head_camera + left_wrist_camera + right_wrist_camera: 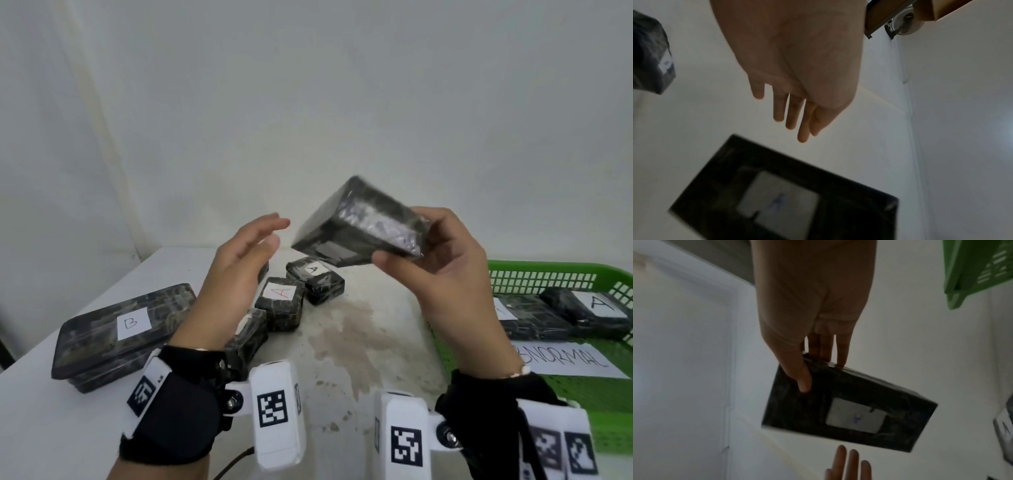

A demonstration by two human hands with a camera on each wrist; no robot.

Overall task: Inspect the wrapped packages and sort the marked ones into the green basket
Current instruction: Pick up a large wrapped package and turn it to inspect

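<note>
Right hand holding a wrapped package up beside the green basket, left hand empty.

The right hand (445,263) is gripping one end of a dark wrapped package (359,222), thumb on one face and fingers (841,350) behind, tilting it in the air just left of the green basket (548,277). The left hand (236,274) is hovering farther left of the basket, fingers straight and relaxed, holding nothing. Inside the basket, two packages are lying, one showing an A label (597,303), beside a paper sheet (575,359). Well left of the basket, on the table (359,342), a large B-labelled package (126,329) and smaller A-labelled ones (281,301) are sitting.
</note>
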